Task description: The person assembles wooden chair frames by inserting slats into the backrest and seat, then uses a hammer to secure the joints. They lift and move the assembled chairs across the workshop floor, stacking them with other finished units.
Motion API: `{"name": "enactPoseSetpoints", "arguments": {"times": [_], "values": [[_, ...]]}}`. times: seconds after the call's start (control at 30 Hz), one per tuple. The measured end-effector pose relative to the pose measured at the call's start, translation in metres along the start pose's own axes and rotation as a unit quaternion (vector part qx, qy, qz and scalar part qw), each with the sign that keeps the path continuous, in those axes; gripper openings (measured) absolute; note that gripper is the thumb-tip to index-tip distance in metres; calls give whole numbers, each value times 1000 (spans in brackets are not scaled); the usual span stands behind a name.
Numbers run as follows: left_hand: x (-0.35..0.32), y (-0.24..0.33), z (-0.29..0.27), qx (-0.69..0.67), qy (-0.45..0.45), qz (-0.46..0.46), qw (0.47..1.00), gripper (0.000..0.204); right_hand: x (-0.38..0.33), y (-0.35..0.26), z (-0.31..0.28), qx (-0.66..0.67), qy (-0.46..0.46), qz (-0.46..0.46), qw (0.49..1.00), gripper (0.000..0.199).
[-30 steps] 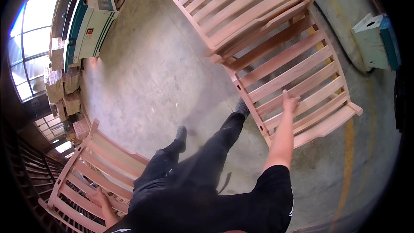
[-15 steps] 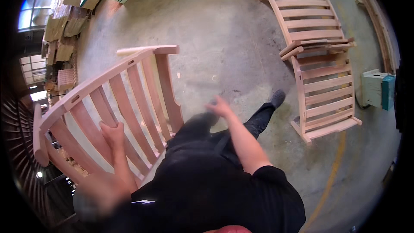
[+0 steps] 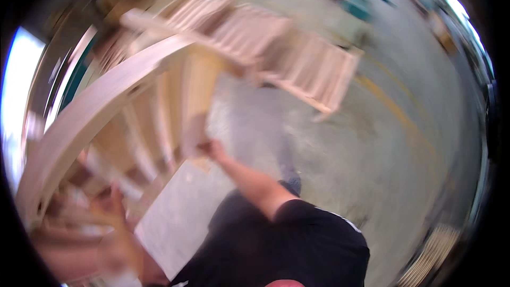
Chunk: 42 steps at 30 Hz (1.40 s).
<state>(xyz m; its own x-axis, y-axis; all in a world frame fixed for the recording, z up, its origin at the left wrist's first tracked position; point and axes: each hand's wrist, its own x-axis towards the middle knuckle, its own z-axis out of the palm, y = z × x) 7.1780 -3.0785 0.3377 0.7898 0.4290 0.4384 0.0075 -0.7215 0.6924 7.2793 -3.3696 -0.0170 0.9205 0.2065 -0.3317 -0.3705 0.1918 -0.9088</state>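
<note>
A curved, slatted wooden frame [image 3: 106, 82] of pale reddish wood fills the left of the view, raised and tilted in front of me. My right hand [image 3: 213, 150] is closed on the lower end of its broad end board. Among the slats at the lower left, my left hand [image 3: 114, 200] holds the frame from its inner side. Motion blur smears that hand, so its separate fingers are hard to make out.
Several similar slatted wooden pieces [image 3: 319, 69] stand in a row beyond the frame, close behind its far end. Farther off is a teal box [image 3: 357, 6]. A yellow line [image 3: 398, 111] crosses the concrete floor, and a slatted piece [image 3: 431, 255] lies at the lower right.
My right hand has gone from hanging free over my leg to gripping the frame's end board. The frame has risen and tilted, and my view has swung to the left.
</note>
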Motion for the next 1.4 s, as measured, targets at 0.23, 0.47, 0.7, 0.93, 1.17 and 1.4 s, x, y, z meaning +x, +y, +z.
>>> {"name": "enactPoseSetpoints", "arguments": {"times": [0.23,0.47,0.7,0.93,1.17,1.4], "values": [[57,103,69,-53,-213,44,975,49,-188,-181,-140,-268,287,-130,911,31],[-59,291,194,-132,-325,225,909,50,-501,-247,-205,-365,499,-175,766,24],[-176,393,270,-200,-429,309,825,50,-643,-121,-213,-268,652,-61,707,31],[-260,468,414,-260,-550,346,715,50,-695,-90,-250,-212,698,117,674,30],[-378,431,577,-317,-702,222,598,47,-700,-94,-293,-220,735,194,612,24],[-520,392,566,-218,-816,101,526,40,-699,-38,-271,-47,797,273,537,22]]}}
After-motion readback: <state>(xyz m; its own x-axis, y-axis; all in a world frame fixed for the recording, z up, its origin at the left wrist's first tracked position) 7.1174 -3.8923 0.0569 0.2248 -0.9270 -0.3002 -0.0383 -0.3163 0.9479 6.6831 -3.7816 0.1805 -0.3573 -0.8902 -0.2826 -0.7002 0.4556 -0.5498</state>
